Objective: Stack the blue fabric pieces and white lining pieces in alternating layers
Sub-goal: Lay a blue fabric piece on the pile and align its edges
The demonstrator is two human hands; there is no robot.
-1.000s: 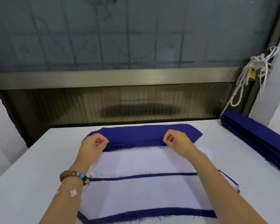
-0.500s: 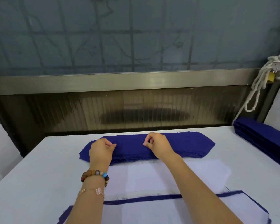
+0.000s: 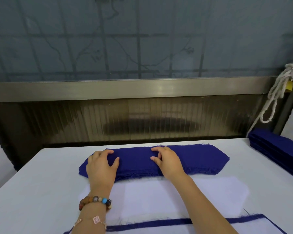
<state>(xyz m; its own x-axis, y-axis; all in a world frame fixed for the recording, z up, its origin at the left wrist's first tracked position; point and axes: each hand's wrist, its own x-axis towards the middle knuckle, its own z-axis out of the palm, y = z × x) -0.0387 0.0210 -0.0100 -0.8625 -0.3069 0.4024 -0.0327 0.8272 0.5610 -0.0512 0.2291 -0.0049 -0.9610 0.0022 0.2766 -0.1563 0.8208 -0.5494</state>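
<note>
Both grips slack at mid-frame: left hand (image 3: 101,163) lies flat, fingers spread, on the blue fabric stack (image 3: 193,159); right hand (image 3: 167,162) rests loosely curved fingertips there, holding nothing. Just below, the white lining piece (image 3: 159,196) lies on the desk (image 3: 32,191).

A single head-worn wide-angle camera looks forward and down, close over the left hand (image 3: 102,164) and right hand (image 3: 167,162), across the surface (image 3: 32,191) toward the window wall (image 3: 142,39) beyond.

Blue fabric stack (image 3: 193,159) flat on table, white lining (image 3: 159,198) just before it
</note>
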